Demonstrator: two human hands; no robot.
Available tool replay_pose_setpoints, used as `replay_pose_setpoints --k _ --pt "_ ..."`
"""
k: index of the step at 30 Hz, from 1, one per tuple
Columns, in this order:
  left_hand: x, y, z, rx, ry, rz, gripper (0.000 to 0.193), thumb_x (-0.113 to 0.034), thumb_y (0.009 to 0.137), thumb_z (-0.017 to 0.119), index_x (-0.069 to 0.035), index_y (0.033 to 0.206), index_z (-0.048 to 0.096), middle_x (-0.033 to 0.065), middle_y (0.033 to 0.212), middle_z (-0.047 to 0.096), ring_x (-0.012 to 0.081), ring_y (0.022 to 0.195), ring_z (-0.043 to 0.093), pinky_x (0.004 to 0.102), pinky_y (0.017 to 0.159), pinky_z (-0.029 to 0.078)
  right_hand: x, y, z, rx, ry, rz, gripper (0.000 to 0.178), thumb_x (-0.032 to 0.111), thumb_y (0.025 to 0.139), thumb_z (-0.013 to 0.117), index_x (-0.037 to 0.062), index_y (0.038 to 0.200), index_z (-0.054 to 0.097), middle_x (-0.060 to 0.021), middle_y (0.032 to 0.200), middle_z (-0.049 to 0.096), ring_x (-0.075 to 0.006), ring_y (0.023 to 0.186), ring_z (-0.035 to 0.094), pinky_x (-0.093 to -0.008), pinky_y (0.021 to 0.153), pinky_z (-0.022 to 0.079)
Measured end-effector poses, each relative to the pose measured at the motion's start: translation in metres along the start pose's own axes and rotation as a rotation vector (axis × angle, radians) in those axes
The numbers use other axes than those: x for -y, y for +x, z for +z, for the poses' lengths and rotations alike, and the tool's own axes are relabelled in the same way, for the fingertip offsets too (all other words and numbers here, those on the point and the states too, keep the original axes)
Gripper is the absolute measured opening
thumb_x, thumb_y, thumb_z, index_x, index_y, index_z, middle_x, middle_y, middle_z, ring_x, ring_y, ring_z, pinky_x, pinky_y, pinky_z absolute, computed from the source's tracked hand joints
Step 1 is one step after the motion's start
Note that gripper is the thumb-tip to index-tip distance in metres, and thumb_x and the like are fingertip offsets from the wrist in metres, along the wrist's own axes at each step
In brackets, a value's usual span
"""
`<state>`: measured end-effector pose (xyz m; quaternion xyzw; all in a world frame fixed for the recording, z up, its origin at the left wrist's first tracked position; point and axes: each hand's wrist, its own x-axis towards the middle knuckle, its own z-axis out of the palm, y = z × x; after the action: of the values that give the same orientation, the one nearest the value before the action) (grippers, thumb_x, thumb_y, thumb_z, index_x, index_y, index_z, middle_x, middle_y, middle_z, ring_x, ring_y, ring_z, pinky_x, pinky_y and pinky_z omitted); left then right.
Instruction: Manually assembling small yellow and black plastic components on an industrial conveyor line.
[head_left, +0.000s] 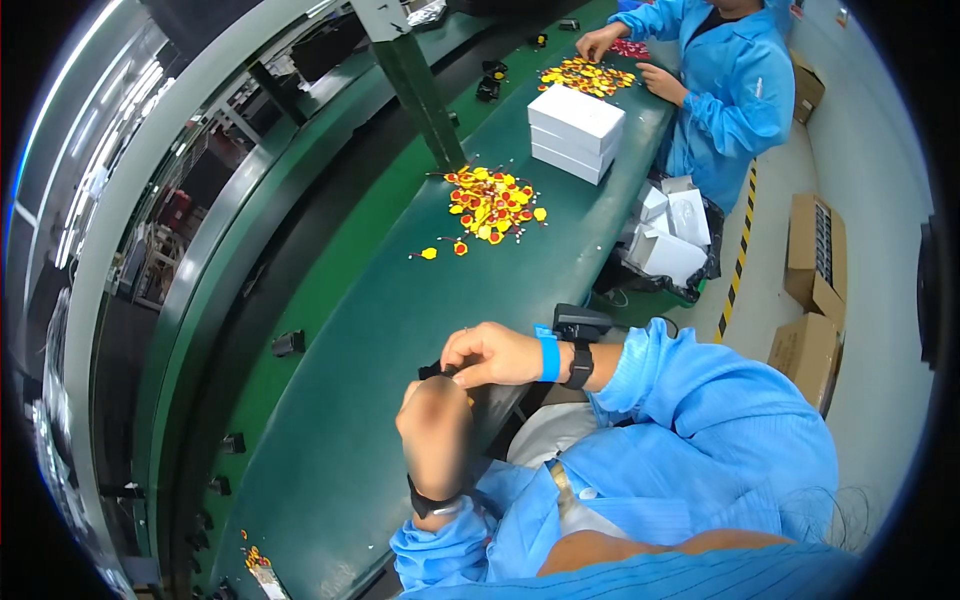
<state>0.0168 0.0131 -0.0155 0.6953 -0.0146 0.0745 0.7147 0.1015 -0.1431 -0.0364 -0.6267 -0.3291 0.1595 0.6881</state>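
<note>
My left hand (435, 432), partly smeared in the picture, is closed over the near edge of the green bench. A small black part (431, 371) pokes out above its fingers. My right hand (497, 354) comes in from the right, thumb and fingers curled together against the same part. Most of the part is covered by both hands, and a speck of yellow shows beside the left one. Beyond them on the bench lies a heap of yellow-and-red pieces with short wires (492, 203); a few lie loose at its near side.
White boxes (577, 128) are stacked farther along the bench (400, 290). A co-worker (735, 90) handles another yellow heap (587, 76) at the far end. A black-lined bin (712, 240) of white boxes stands at right. Black parts (288, 343) sit on the conveyor at left, behind a green post (420, 105).
</note>
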Motion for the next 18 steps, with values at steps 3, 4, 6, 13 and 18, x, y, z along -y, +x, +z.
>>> replay_pose_setpoints --k 3,4,6,13,18 --pt "0.000 0.015 -0.004 0.051 0.036 -0.039 0.010 0.005 0.081 0.064 0.004 0.080 0.054 0.0033 0.087 0.051 0.0128 0.070 0.062 0.0237 0.064 0.052 -0.004 0.002 -0.003 -0.049 0.003 -0.060 0.020 0.012 0.076 0.071 -0.0006 0.077 0.055 -0.0105 0.091 0.061 -0.0199 0.082 0.056 -0.0308 0.072 0.045" --pt "-0.004 0.021 -0.003 0.059 0.057 -0.033 0.010 0.006 0.081 0.064 0.004 0.080 0.054 0.0038 0.086 0.051 0.0131 0.071 0.062 0.0237 0.064 0.052 -0.005 0.004 -0.004 -0.087 0.033 -0.069 0.022 0.012 0.076 0.071 -0.0009 0.078 0.054 -0.0113 0.094 0.061 -0.0199 0.082 0.055 -0.0305 0.072 0.045" --pt "-0.007 0.029 -0.005 0.110 0.143 0.003 0.009 0.006 0.081 0.064 0.004 0.079 0.055 0.0044 0.087 0.051 0.0132 0.070 0.062 0.0237 0.063 0.052 -0.006 0.006 -0.011 -0.064 -0.005 -0.085 0.021 0.010 0.078 0.070 -0.0012 0.077 0.053 -0.0116 0.100 0.058 -0.0176 0.087 0.055 -0.0290 0.074 0.046" --pt "-0.009 0.077 -0.015 0.215 0.351 0.108 0.008 0.007 0.079 0.062 0.005 0.079 0.054 0.0062 0.082 0.053 0.0135 0.065 0.060 0.0234 0.057 0.049 -0.017 0.032 -0.024 -0.155 -0.087 -0.112 0.022 0.011 0.078 0.071 0.0002 0.089 0.056 -0.0110 0.109 0.053 -0.0159 0.087 0.054 -0.0290 0.076 0.048" --pt "0.006 0.172 -0.062 -0.127 0.687 0.215 0.008 0.000 0.075 0.064 0.003 0.079 0.057 0.0134 0.078 0.060 0.0241 0.068 0.060 0.0326 0.061 0.047 -0.010 0.053 -0.073 -0.349 -0.323 -0.048 0.047 0.012 0.076 0.070 0.0073 0.120 0.054 -0.0142 0.121 0.046 -0.0217 0.088 0.059 -0.0315 0.075 0.051"
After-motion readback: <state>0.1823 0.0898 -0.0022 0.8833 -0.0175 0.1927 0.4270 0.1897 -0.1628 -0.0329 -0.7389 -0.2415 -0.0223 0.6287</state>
